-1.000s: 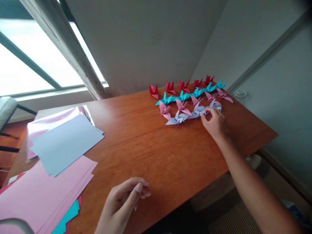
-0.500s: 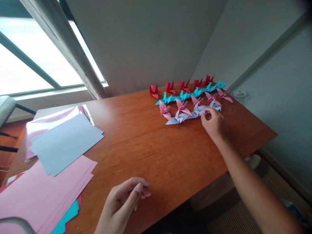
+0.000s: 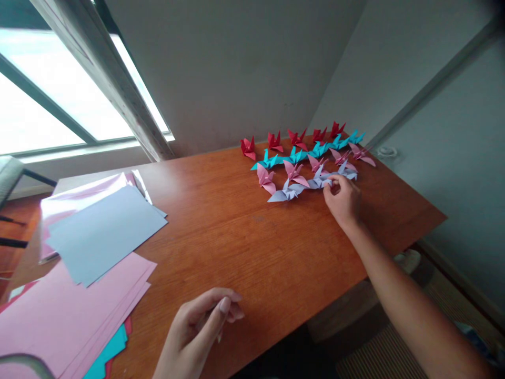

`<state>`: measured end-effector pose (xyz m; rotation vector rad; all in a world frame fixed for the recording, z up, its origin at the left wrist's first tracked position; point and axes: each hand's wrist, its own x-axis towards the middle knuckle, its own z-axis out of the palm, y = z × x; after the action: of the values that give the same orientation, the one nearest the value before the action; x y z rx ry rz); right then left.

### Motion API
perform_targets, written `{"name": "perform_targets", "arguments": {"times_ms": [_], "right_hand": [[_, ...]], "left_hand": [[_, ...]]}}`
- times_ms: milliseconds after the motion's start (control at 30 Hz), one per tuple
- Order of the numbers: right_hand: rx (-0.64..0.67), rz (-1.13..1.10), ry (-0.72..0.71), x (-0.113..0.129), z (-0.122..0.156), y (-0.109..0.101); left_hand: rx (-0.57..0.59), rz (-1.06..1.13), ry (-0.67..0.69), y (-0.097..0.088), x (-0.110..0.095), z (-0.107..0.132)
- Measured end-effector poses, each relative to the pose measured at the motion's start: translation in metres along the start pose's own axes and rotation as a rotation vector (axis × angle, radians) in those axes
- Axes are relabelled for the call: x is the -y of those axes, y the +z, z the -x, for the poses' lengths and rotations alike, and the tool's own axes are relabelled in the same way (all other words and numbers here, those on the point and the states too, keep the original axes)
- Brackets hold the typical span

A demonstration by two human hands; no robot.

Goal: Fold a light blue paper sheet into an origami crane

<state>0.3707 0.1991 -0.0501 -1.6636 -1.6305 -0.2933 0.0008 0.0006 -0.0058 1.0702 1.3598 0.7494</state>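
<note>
My right hand pinches the edge of a lavender paper crane in the front row, thumb and forefinger together. Left of it stands another lavender crane, and a third sits just behind my fingers. My left hand hovers near the table's front edge, fingers curled and thumb against them; nothing shows in its grasp. Behind the lavender cranes are rows of pink cranes, turquoise cranes and red cranes.
At the left of the wooden table lie pale blue paper sheets on a plastic packet. Pink sheets overlap turquoise paper. A grey curved object shows at the lower left corner. Walls border the back and right.
The view has shifted very slightly. Both hands keep almost the same pose, my right hand still at the lavender crane.
</note>
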Motion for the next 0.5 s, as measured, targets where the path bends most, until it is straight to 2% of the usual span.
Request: {"name": "perform_targets", "arguments": {"times_ms": [233,300,433,500], "right_hand": [[-0.021,0.008,0.028,-0.008,0.002,-0.005],[-0.070,0.008,0.102,-0.021,0.001,-0.009],[-0.190,-0.121,0.356,-0.059,-0.005,-0.013],[-0.206,-0.153,0.402,-0.077,-0.008,-0.013]], "left_hand": [[-0.006,0.018,-0.007,0.000,0.001,0.000],[-0.008,0.019,0.001,0.000,0.001,0.000],[0.011,0.015,0.014,0.000,0.001,-0.001],[0.016,0.011,0.020,-0.001,0.000,-0.001]]}}
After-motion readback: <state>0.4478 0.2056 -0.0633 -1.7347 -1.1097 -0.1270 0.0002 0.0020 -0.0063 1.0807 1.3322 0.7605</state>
